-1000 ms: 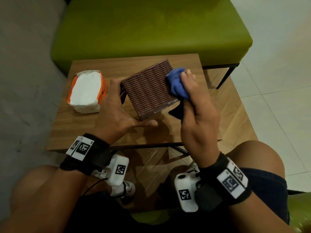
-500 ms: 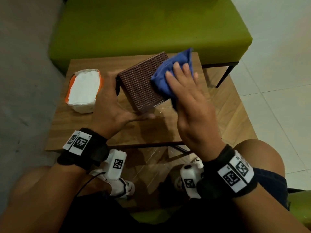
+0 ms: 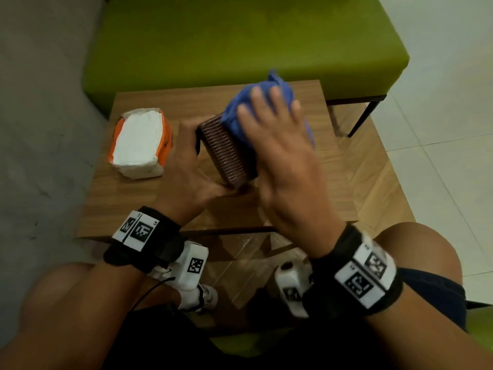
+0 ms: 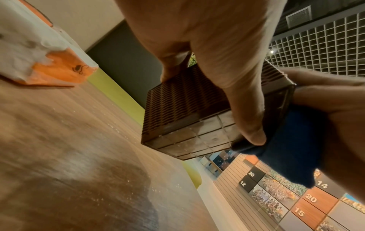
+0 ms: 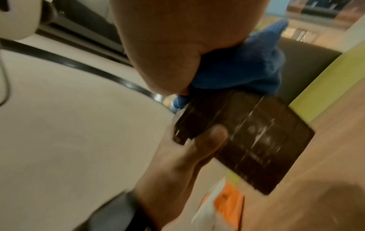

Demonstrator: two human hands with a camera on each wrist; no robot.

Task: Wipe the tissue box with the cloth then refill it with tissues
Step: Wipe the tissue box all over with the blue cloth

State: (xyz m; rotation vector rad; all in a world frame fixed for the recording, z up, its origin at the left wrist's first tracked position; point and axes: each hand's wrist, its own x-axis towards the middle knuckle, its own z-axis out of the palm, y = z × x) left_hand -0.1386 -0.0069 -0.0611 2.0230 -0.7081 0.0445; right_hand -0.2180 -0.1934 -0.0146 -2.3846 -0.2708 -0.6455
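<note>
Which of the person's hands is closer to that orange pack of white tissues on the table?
Left. The left hand grips the tissue box right beside the tissue pack; the right hand presses the cloth on the box's far side.

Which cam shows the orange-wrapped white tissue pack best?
Head view: the orange-wrapped white tissue pack lies whole on the wooden table, its top torn open. The left wrist view catches only one torn corner at the frame edge; the right wrist view shows a blurred orange scrap at the bottom.

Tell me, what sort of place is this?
Probably a public lounge or lobby rather than a home: a low wooden table beside a green upholstered bench, a grid ceiling, and a wall of numbered photo panels.
</note>
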